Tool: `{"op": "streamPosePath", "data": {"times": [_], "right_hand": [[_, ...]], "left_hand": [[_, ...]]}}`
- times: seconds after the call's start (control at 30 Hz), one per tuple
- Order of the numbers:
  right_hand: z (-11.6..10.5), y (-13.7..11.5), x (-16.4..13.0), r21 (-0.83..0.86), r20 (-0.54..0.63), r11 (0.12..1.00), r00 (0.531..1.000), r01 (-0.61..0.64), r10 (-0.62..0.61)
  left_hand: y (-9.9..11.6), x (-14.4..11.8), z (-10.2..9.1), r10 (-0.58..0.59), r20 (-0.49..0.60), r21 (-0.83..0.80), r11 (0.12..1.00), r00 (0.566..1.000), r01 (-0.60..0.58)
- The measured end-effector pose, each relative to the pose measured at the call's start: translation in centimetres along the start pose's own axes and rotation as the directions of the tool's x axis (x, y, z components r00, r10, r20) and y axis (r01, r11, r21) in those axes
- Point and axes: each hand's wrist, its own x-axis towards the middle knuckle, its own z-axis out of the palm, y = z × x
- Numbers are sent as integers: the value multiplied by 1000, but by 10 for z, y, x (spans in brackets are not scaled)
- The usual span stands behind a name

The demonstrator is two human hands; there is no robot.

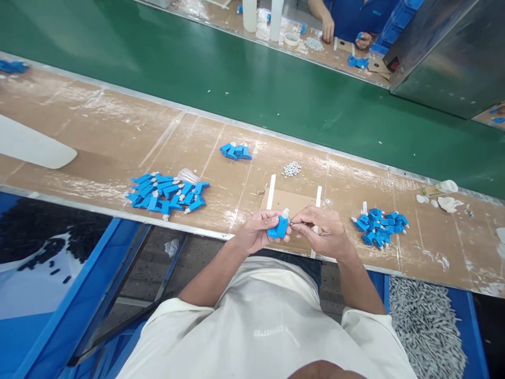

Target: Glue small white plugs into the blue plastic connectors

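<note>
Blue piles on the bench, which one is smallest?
The pile near the green belt, far smaller than the left pile or the right pile.

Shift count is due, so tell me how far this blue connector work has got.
Done, as it looks: a pile of blue connectors with white tips lies left on the bench, though whether these are finished is unclear. In hand: the left hand holds one blue connector while the right hand works at its tip. Left: a second blue pile at right and small white pieces behind.
</note>
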Motion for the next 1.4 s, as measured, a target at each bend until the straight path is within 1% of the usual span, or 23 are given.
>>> {"op": "streamPosePath", "data": {"times": [0.03, 0.1, 0.17, 0.23, 0.3, 0.37, 0.53, 0.6, 0.67, 0.7, 0.77, 0.83, 0.87, 0.97, 1.03, 1.1, 1.2, 1.3, 1.4], "right_hand": [[-2, -1, 1, -21, 17, 1000, 1000, 9, -9], [-5, 0, 2, -37, 48, 999, 999, -22, 23], [-6, 4, 2, -7, 74, 995, 992, -101, 101], [-6, 9, 0, 58, 112, 979, 976, -194, 187], [-4, 13, -1, 100, 135, 963, 962, -249, 235], [-3, 13, -2, 91, 138, 962, 960, -257, 243], [-5, 11, -3, 17, 182, 979, 963, -205, 198], [-6, 12, -3, 29, 184, 979, 964, -201, 192], [-5, 14, -4, 106, 152, 962, 960, -252, 234], [-3, 15, -5, 184, 124, 936, 951, -301, 282], [3, 17, -7, 385, 64, 831, 909, -402, 411], [10, 17, -8, 565, 20, 690, 843, -453, 537], [15, 16, -9, 627, 5, 628, 809, -460, 587], [28, 12, -8, 742, -4, 486, 722, -462, 692], [35, 9, -7, 779, -7, 432, 684, -454, 729], [41, 7, -8, 792, -36, 426, 663, -438, 748], [46, 6, -9, 773, -119, 479, 646, -416, 754], [48, 7, -10, 737, -181, 538, 646, -410, 741], [50, 8, -12, 699, -222, 587, 656, -409, 722]], "left_hand": [[-1, 0, -1, -4, 3, 1, 1000, 1000, 4], [-2, 0, -1, -15, 8, 1, 1000, 1000, 15], [-3, 1, -1, -21, 9, -3, 1000, 1000, 21], [-4, 0, 1, -26, 11, -11, 1000, 1000, 26], [-4, 0, 2, -31, 13, -16, 999, 999, 31], [-3, 0, 2, -30, 12, -11, 999, 999, 30], [-2, 1, 0, -36, -5, 15, 999, 999, 36], [-3, 2, 0, -38, -10, 15, 999, 999, 39], [-4, 2, 2, -12, -34, 6, 1000, 999, 12], [-5, 3, 3, 18, -60, 2, 1000, 998, -18], [-8, 5, 5, 106, -143, 4, 994, 984, -107], [-12, 9, 7, 203, -242, 28, 979, 949, -202], [-14, 11, 8, 243, -285, 44, 970, 927, -240], [-20, 17, 9, 322, -354, 87, 946, 878, -312], [-22, 20, 10, 352, -364, 106, 936, 862, -337], [-23, 22, 11, 367, -369, 113, 930, 854, -350], [-23, 23, 11, 377, -359, 125, 926, 854, -357], [-24, 23, 12, 402, -337, 150, 916, 852, -372], [-24, 22, 13, 417, -323, 173, 909, 850, -380]]}}
